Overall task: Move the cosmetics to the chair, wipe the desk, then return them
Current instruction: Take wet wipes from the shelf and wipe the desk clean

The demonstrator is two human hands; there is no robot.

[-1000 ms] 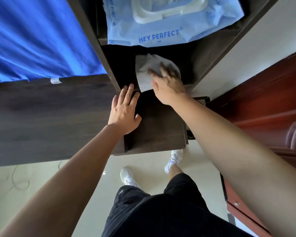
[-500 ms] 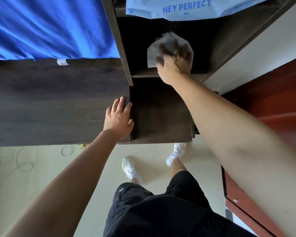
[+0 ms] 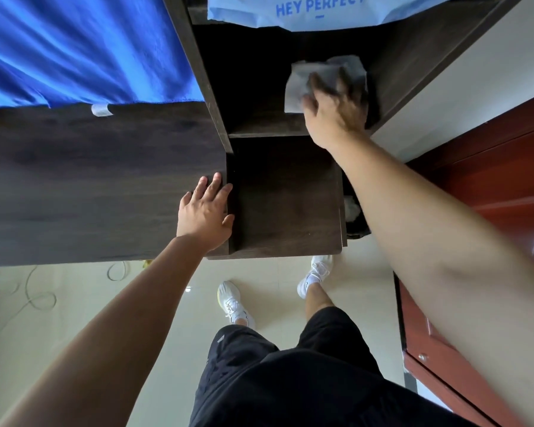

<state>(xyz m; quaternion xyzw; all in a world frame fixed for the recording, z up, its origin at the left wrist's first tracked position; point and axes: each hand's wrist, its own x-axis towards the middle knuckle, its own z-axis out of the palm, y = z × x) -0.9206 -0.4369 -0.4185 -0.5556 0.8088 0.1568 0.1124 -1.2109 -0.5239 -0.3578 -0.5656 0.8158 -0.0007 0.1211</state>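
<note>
My right hand (image 3: 333, 114) presses a white wet wipe (image 3: 299, 83) flat onto the dark wooden desk surface (image 3: 253, 97), fingers spread over it near the right side wall. My left hand (image 3: 205, 212) rests flat with straight fingers on the dark wooden panel (image 3: 90, 180) beside the lower step of the desk (image 3: 287, 195). A light blue pack of wipes (image 3: 318, 10) marked HEY PERFECT lies at the far end of the desk. No cosmetics are in view.
A blue cloth (image 3: 74, 47) hangs at the upper left. A red-brown wooden door or cabinet (image 3: 490, 186) stands to the right. My legs and white shoes (image 3: 232, 303) are on the pale tiled floor, where a thin cable (image 3: 28, 300) lies at left.
My right hand slid the wipe away from the near step, further back and to the right across the desk. My left hand kept resting on the panel edge.
</note>
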